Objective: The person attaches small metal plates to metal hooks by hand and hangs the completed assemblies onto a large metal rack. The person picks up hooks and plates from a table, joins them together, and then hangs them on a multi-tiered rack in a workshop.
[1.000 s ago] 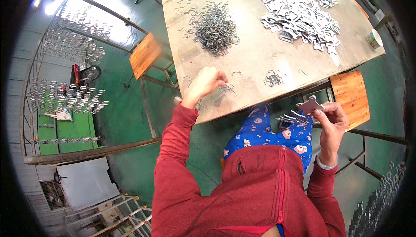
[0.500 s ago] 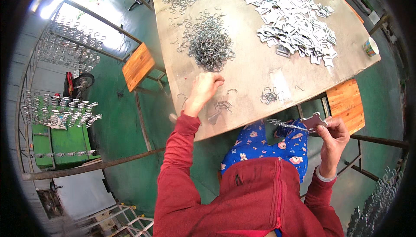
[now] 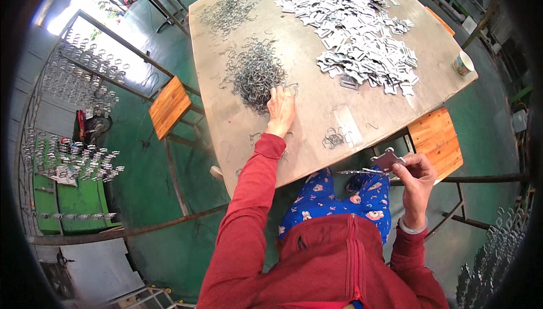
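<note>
My left hand [image 3: 281, 109] reaches over the table to the right edge of a dark heap of bent wire hooks [image 3: 254, 80]. Its fingers are bunched together at the heap, and what they hold is too small to make out. Beside the fingertips lies a single hook [image 3: 293, 88]. Over my lap, just off the table's near edge, my right hand [image 3: 417, 186] pinches a flat notched metal plate [image 3: 387, 160] between thumb and fingers. From that plate a row of linked metal pieces [image 3: 357, 171] extends to the left.
A large pile of flat metal plates [image 3: 362, 32] covers the far right of the table [image 3: 317, 117]. Looser hooks [image 3: 229, 12] lie at the far left, a small cluster [image 3: 334, 137] nearer. A paper cup [image 3: 463, 63] stands at the right corner. Wooden stools [image 3: 169, 105] flank the table.
My left hand has moved forward and right, from the bare tabletop to the hook heap. My right hand still holds the plate. The whole view has shifted slightly.
</note>
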`<state>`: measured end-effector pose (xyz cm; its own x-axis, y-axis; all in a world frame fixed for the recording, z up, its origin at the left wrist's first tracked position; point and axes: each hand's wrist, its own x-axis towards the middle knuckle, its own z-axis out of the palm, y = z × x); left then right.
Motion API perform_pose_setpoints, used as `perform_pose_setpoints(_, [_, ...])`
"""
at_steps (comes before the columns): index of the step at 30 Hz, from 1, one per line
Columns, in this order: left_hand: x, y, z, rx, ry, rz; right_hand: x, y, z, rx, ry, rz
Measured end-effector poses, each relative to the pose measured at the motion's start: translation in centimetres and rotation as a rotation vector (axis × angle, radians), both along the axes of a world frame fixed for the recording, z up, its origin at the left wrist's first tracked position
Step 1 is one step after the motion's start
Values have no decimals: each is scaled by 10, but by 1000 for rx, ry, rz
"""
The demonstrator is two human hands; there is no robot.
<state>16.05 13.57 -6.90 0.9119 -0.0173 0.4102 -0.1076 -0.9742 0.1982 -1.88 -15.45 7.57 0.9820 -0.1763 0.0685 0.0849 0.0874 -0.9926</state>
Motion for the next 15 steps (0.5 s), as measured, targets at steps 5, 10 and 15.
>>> perform_pose_setpoints(5, [-22, 8, 12, -264, -49, -179, -6, -3, -7, 26, -3, 21])
perform_pose_setpoints(10, [-51, -25, 53, -1088, 344, -290, -12, -8, -12, 27, 7, 9])
perform_pose_setpoints(15, [-81, -59, 80, -992, 449, -354, -18, -5, -10, 30, -8, 8])
